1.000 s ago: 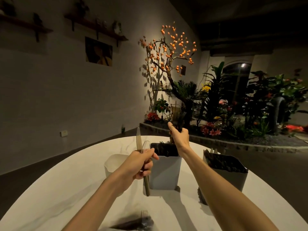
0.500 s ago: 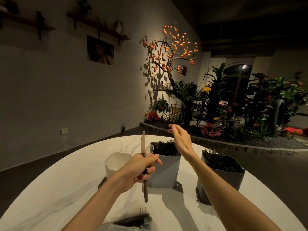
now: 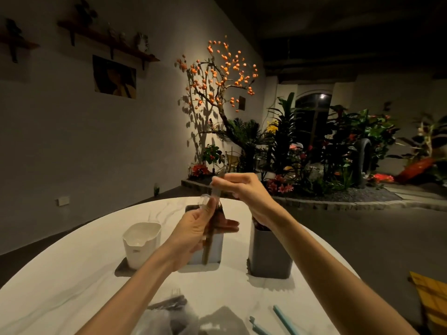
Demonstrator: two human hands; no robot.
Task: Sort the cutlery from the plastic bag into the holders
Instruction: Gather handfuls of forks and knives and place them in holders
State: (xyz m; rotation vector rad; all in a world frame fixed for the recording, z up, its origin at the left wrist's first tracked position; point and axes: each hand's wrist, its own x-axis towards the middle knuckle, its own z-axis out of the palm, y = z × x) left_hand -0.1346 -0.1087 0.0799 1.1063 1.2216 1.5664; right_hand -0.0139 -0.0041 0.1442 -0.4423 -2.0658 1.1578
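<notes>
My left hand (image 3: 197, 232) grips a plastic knife (image 3: 210, 243) and a clear utensil, held upright over the middle grey holder (image 3: 216, 250). My right hand (image 3: 244, 189) pinches the knife's blade tip from above. A darker grey holder (image 3: 268, 255) full of dark cutlery stands to the right. At the left stands a white holder (image 3: 141, 243). The clear plastic bag (image 3: 169, 320) with dark forks lies at the near table edge.
Blue utensils (image 3: 281, 317) lie on the white round table (image 3: 72, 286) at the near right. A yellow cloth (image 3: 430, 296) shows off the table's right edge. Beyond the table is a planted bed with an orange tree.
My right hand came back from above the middle holder and took the knife's tip. The left hand stayed put with the cutlery. The camera tilted down a little.
</notes>
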